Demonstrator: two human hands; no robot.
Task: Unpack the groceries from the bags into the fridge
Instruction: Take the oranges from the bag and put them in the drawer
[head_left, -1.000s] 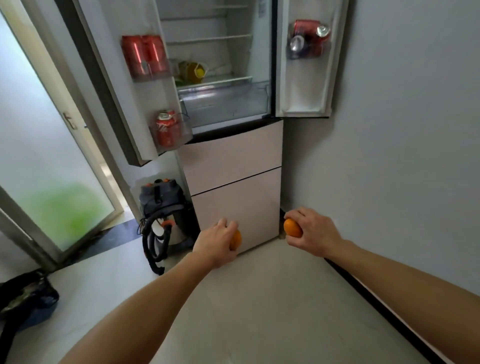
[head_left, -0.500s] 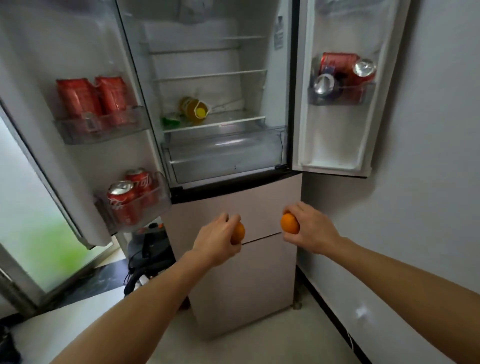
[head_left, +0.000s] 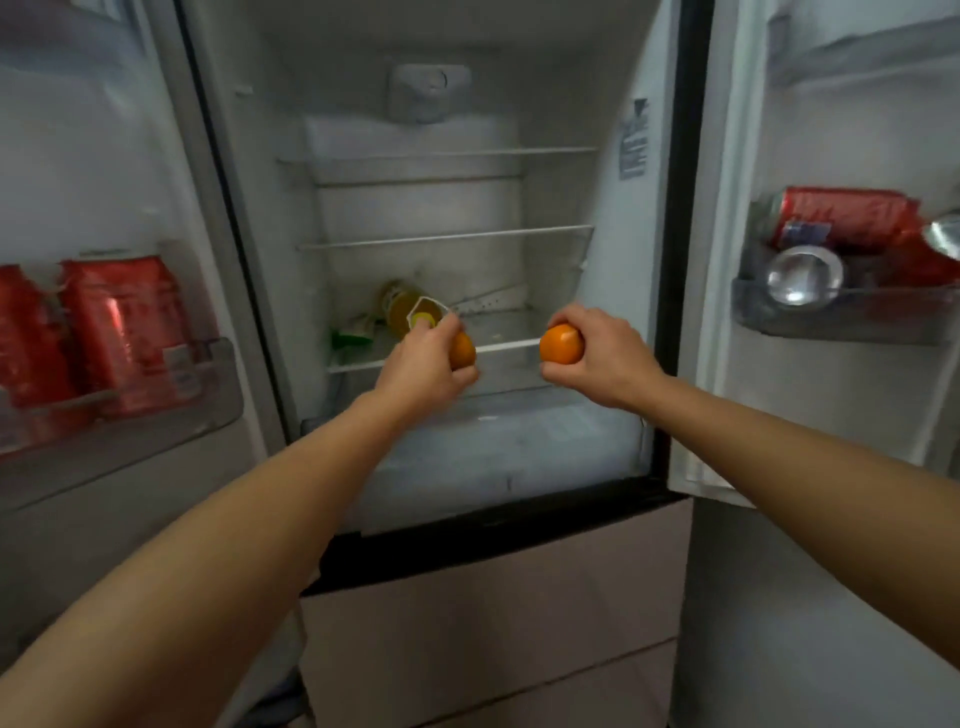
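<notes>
Two oranges, one clasped in each hand — left hand around one orange, right hand around the other orange — held apart at the front edge of the fridge's lowest shelf. Bare shelf lies ahead on the right; a yellow bottle lies behind the left hand. Red cans fill both door bins.
</notes>
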